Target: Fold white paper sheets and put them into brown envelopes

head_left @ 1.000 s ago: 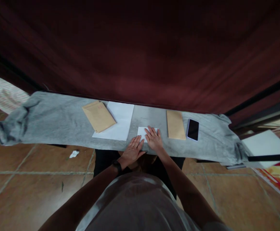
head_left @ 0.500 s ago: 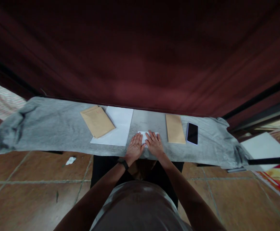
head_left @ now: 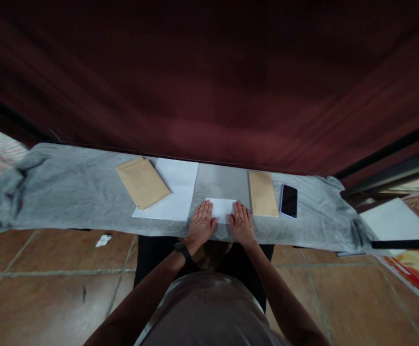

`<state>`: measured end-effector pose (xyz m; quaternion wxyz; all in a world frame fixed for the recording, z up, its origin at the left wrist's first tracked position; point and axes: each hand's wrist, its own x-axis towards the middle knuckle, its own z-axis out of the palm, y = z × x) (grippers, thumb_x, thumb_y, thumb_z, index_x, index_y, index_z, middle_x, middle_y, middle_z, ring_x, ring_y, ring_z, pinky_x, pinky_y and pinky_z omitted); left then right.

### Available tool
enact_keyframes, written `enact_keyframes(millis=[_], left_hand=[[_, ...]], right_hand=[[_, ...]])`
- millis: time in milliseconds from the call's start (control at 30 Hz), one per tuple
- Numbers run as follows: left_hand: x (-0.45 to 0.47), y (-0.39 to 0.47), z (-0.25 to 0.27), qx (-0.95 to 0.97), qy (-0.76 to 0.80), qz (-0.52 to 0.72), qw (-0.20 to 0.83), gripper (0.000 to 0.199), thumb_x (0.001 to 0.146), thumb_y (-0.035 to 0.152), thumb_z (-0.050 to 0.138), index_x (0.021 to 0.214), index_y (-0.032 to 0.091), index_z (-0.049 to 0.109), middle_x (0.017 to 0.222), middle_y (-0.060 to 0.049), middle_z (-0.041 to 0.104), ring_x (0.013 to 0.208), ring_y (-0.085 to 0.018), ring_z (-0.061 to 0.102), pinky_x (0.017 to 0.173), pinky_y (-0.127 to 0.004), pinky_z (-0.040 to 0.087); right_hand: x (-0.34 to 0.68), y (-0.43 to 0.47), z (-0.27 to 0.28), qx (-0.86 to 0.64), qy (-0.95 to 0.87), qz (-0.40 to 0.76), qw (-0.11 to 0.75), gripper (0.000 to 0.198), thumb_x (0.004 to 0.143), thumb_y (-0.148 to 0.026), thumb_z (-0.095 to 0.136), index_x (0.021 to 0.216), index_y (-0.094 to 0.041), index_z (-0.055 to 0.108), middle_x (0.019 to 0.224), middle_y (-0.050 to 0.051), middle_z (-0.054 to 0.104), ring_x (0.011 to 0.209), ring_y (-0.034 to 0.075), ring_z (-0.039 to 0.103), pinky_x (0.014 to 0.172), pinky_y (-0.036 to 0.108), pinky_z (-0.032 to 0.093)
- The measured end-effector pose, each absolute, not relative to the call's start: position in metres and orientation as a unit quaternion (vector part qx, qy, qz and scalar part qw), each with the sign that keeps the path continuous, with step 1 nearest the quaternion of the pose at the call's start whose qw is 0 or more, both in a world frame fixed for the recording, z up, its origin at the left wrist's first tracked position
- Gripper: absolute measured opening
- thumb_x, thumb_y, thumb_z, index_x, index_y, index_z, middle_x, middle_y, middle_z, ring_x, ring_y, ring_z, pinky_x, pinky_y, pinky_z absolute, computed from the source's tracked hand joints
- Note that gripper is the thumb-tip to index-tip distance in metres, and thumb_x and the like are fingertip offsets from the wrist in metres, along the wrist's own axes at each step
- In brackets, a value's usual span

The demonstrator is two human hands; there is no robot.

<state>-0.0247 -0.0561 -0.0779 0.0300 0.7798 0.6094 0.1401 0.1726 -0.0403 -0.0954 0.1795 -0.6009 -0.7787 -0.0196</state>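
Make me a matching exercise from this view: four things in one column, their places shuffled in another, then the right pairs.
Things
1. small white rectangular paper
2. black-screened, lilac-edged phone
3. large white paper sheet
4. crumpled white scrap

Places
A. just right of the flat, tan rectangular packet
B. on the brown tiled floor
C. between the flat left hand and right hand
D. partly covered by the tilted tan paper envelopes

Right pairs: 1-C, 2-A, 3-D, 4-B
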Motion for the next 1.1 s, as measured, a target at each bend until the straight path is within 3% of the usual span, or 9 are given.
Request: enact_keyframes(millis=[167,367,633,833,1000,1100], left_hand=[[-0.025,-0.055,-0.075,0.791,0.596,0.136,0.021,0.060,0.102,0.033,0.038,0.154,0.004,0.034,0.162,-0.020,0.035,0.153,-0.029,0.026,0.125,-0.050,0.025],[-0.032,-0.053,-0.073,0.849,0.516,0.112,0.033,0.050,0.104,0.032,0.040,0.152,0.017,0.043,0.162,-0.011,0.039,0.152,-0.025,0.031,0.125,-0.048,0.024],[-0.029,-0.053,-0.061,0.863,0.504,0.044,0.021,0.050,0.104,0.032,0.040,0.147,0.009,0.047,0.159,-0.019,0.041,0.148,-0.032,0.037,0.121,-0.053,0.031],[-0.021,-0.052,-0.048,0.866,0.499,-0.024,0.031,0.051,0.093,0.004,0.038,0.142,0.007,0.053,0.154,-0.023,0.047,0.145,-0.034,0.043,0.115,-0.056,0.039],[-0.020,-0.053,-0.035,0.861,0.505,-0.009,0.061,0.053,0.089,-0.001,0.039,0.140,0.007,0.053,0.150,-0.024,0.050,0.142,-0.032,0.047,0.114,-0.054,0.040],[-0.025,-0.048,-0.024,0.851,0.512,0.035,0.112,0.046,0.090,0.001,0.044,0.132,0.010,0.059,0.143,-0.021,0.058,0.135,-0.029,0.054,0.112,-0.048,0.042]], right_hand=[[0.171,-0.042,-0.092,-0.595,-0.783,-0.019,0.182,0.057,0.107,-0.035,0.033,0.156,-0.008,0.034,0.158,0.019,0.042,0.147,0.031,0.037,0.118,0.052,0.030],[0.160,-0.054,-0.089,-0.531,-0.831,-0.005,0.164,0.051,0.107,-0.033,0.036,0.154,-0.014,0.041,0.161,0.016,0.039,0.150,0.028,0.033,0.120,0.051,0.027],[0.164,-0.058,-0.091,-0.521,-0.841,-0.009,0.149,0.052,0.106,-0.035,0.040,0.154,-0.013,0.042,0.161,0.017,0.036,0.150,0.029,0.033,0.121,0.051,0.026],[0.165,-0.058,-0.091,-0.510,-0.846,0.001,0.156,0.053,0.105,-0.034,0.043,0.154,-0.013,0.042,0.162,0.019,0.035,0.151,0.031,0.031,0.121,0.054,0.025],[0.170,-0.057,-0.087,-0.502,-0.848,0.038,0.168,0.054,0.102,-0.035,0.049,0.152,-0.015,0.045,0.162,0.017,0.035,0.150,0.030,0.032,0.122,0.053,0.027],[0.176,-0.052,-0.082,-0.490,-0.845,0.087,0.194,0.050,0.100,-0.034,0.052,0.146,-0.016,0.052,0.157,0.016,0.044,0.147,0.029,0.039,0.121,0.052,0.030]])
